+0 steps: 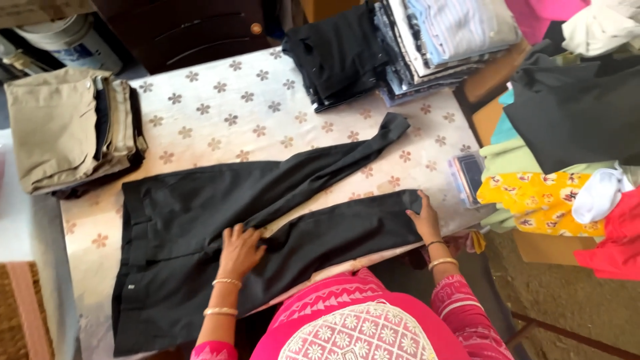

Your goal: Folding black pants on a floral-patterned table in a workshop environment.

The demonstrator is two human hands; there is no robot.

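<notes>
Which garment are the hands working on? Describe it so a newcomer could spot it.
On the flower-print table, it is the black trousers spread flat, legs splayed. The left hand presses the crotch; the right hand holds a hem. Neighbouring clothes sit folded in stacks.

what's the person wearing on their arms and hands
Bare hands, no gloves. The left hand has two gold-coloured bangles on its forearm; the right hand has a thin dark band and a gold-coloured bangle at the wrist. Pink sleeves with white patterning cover the upper arms.

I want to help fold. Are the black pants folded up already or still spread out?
Spread out. The black pants lie flat on the table, both legs apart, left hand at the crotch, right hand at one hem.
</notes>
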